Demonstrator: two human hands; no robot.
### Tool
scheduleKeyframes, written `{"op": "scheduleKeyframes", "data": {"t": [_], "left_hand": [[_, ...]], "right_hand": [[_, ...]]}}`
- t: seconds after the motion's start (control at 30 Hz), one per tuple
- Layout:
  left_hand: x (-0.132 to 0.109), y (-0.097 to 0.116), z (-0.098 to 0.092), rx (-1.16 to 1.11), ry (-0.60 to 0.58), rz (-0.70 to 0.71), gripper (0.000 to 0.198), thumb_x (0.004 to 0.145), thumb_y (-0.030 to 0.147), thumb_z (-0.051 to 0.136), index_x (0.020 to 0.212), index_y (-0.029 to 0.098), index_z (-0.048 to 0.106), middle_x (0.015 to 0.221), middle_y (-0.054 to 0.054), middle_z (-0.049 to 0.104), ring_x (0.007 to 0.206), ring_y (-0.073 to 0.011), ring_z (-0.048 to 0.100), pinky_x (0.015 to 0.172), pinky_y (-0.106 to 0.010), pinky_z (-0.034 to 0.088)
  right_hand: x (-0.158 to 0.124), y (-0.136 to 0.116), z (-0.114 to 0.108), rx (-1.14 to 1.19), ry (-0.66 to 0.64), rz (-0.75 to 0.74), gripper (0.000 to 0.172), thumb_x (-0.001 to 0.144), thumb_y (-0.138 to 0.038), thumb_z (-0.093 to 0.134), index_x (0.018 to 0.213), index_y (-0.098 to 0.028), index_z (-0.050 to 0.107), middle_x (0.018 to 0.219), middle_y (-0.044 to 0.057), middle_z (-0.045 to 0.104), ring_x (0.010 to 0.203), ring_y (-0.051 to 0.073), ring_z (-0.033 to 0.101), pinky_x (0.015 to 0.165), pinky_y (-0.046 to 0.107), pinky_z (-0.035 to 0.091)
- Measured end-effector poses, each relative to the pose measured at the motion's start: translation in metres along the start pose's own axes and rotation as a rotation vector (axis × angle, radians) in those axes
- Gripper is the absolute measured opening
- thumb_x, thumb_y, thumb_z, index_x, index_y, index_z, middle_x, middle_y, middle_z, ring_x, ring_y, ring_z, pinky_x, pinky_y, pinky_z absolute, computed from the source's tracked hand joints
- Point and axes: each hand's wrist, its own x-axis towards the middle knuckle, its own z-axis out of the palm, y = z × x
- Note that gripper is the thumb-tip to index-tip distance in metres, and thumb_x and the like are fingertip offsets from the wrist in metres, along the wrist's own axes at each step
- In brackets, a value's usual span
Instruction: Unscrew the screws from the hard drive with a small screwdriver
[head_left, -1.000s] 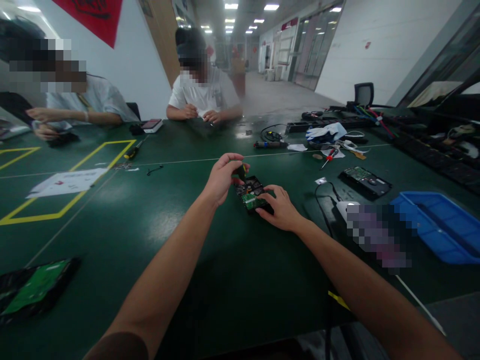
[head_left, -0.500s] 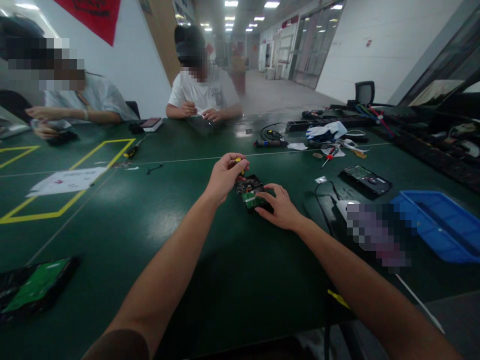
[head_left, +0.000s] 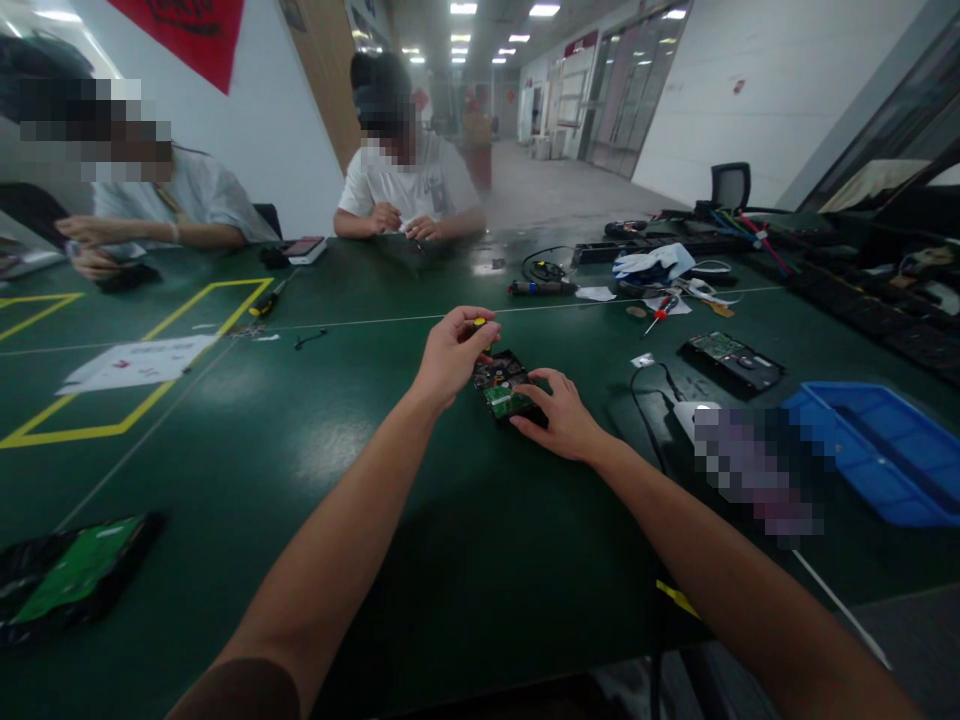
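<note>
Dark-green worktop (head_left: pixel 480 540); rectangular black-and-green hard drive (head_left: pixel 501 400) between left hand (head_left: pixel 452 350) and right hand (head_left: pixel 561 420); blue plastic tray (head_left: pixel 889 445) farther right.

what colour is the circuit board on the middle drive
The circuit board is green, best seen in the head view.

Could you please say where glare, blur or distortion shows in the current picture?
Head view: pale glare on the table, left of the left hand; head view: hazy hallway, slanting white wall; head view: fine detail on the held hard drive looks soft.
</note>
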Motion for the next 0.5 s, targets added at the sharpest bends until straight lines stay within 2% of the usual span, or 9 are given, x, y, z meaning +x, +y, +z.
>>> {"op": "scheduleKeyframes", "data": {"t": [0.37, 0.5], "left_hand": [[0.0005, 0.0006, -0.0014, 0.000, -0.009, 0.000, 0.024, 0.087, 0.030, 0.073, 0.109, 0.020, 0.069, 0.099, -0.008, 0.072, 0.094, -0.0195, 0.069, 0.064, -0.026, 0.055], [0.0008, 0.0028, -0.0028, 0.048, 0.023, -0.021, 0.025, 0.085, 0.030, 0.075, 0.107, 0.020, 0.075, 0.096, -0.006, 0.071, 0.085, -0.0163, 0.065, 0.063, -0.024, 0.053]], "right_hand": [[0.0000, -0.0007, -0.0003, 0.009, 0.013, 0.000, 0.052, 0.096, -0.052, 0.063, 0.141, -0.027, 0.056, 0.143, 0.016, 0.047, 0.136, 0.036, 0.045, 0.111, 0.059, 0.041], [0.0004, -0.0006, -0.0002, 0.023, 0.022, 0.010, 0.052, 0.096, -0.052, 0.064, 0.142, -0.029, 0.055, 0.143, 0.016, 0.048, 0.136, 0.036, 0.045, 0.111, 0.060, 0.041]]}}
